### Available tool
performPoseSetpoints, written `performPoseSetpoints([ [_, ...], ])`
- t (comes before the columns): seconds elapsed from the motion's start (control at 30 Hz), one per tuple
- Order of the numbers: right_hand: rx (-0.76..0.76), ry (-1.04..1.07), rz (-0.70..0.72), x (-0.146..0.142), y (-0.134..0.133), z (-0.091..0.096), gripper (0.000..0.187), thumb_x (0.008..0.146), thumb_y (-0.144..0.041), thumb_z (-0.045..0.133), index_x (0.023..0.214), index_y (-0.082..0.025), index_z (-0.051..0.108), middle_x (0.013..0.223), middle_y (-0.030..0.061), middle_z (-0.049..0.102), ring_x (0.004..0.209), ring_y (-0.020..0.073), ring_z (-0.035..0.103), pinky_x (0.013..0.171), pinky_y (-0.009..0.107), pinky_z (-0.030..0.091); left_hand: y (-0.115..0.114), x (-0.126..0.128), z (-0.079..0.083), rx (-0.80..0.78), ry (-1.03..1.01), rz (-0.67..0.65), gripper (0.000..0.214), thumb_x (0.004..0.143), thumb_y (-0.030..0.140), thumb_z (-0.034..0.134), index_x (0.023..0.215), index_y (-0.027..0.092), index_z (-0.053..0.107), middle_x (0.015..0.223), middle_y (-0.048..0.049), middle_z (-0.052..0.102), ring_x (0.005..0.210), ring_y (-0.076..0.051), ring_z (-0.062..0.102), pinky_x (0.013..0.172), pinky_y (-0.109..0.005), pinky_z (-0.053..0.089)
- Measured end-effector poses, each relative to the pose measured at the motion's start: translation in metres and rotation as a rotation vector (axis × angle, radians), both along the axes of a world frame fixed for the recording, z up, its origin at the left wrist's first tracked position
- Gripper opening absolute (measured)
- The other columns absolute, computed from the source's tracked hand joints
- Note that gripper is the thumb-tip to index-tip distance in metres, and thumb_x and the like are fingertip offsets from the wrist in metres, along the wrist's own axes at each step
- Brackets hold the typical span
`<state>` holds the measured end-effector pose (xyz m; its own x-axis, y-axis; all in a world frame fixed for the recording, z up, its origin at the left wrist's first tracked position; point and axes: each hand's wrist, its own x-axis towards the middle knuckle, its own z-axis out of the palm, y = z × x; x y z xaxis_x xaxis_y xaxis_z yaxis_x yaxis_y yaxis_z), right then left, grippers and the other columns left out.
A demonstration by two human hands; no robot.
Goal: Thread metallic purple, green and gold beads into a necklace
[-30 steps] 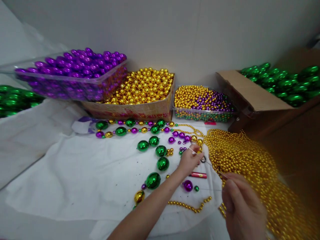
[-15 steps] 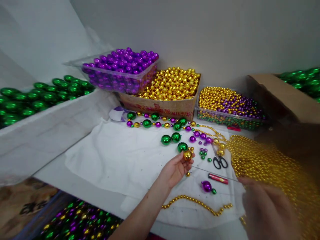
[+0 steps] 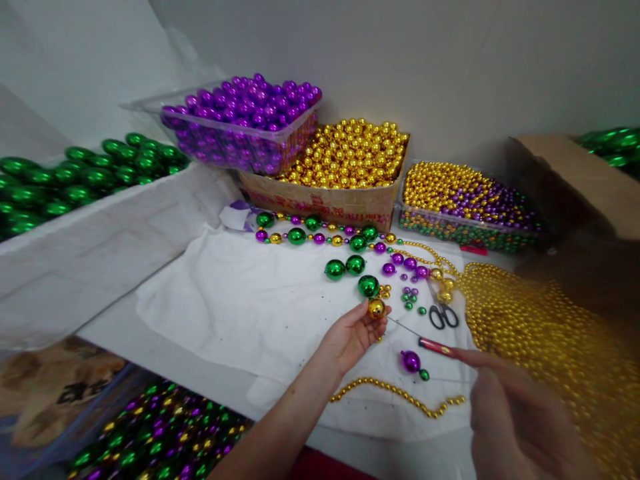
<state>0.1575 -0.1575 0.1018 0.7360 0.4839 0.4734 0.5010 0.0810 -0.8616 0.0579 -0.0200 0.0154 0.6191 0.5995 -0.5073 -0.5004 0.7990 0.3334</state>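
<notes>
The left hand (image 3: 356, 341) pinches a gold bead (image 3: 377, 309) so it faces the thin rod (image 3: 405, 327) the blurred right hand (image 3: 523, 410) seemingly grips.

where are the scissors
The black-handled scissors lie right of centre in the head view, on white cloth, between a green bead and the gold bead pile.

Shiny round gold bead (image 3: 377, 308) in left fingers (image 3: 359, 313), thin strand (image 3: 404, 326) alongside
</notes>
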Motion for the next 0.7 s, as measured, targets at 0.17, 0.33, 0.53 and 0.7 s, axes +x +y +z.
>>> performPoseSetpoints([
  [0.17,-0.074,-0.196,0.127,0.008,0.0,-0.003,0.017,0.084,-0.012,0.055,0.096,-0.02,0.065,0.091,0.0066,0.068,0.08,0.0179,0.063,0.071,0.031,0.048,-0.003,0.002,0.0,-0.011,0.014,-0.001,0.018,0.087,0.021,0.054,0.093,0.006,0.062,0.097,-0.0142,0.067,0.071,-0.011,0.063,0.071,-0.022,0.053],
  [0.33,-0.245,-0.514,0.308,0.03,-0.003,-0.005,0.018,0.085,-0.018,0.052,0.097,-0.022,0.064,0.094,0.0066,0.069,0.084,0.0191,0.066,0.053,0.024,0.049,-0.007,0.003,0.0,0.015,0.049,-0.002,0.019,0.087,0.022,0.054,0.095,0.006,0.062,0.096,-0.0141,0.068,0.07,-0.012,0.064,0.071,-0.023,0.053],
  [0.53,-0.268,-0.62,0.352,0.019,-0.001,-0.006,0.012,0.085,-0.016,0.05,0.092,-0.021,0.058,0.093,0.0064,0.069,0.074,0.0148,0.066,0.054,0.023,0.049,-0.013,0.004,0.004,0.073,0.052,-0.019,0.019,0.085,0.022,0.057,0.098,0.009,0.061,0.098,-0.0139,0.068,0.073,-0.013,0.065,0.074,-0.025,0.053],
  [0.7,-0.232,-0.458,0.318,0.0,0.007,-0.005,0.01,0.087,-0.014,0.047,0.09,-0.02,0.054,0.097,0.0094,0.066,0.077,0.0141,0.064,0.064,0.024,0.05,-0.016,0.003,0.007,0.049,0.036,-0.047,0.019,0.086,0.025,0.056,0.094,0.008,0.061,0.096,-0.0137,0.068,0.073,-0.013,0.064,0.074,-0.025,0.052],
])
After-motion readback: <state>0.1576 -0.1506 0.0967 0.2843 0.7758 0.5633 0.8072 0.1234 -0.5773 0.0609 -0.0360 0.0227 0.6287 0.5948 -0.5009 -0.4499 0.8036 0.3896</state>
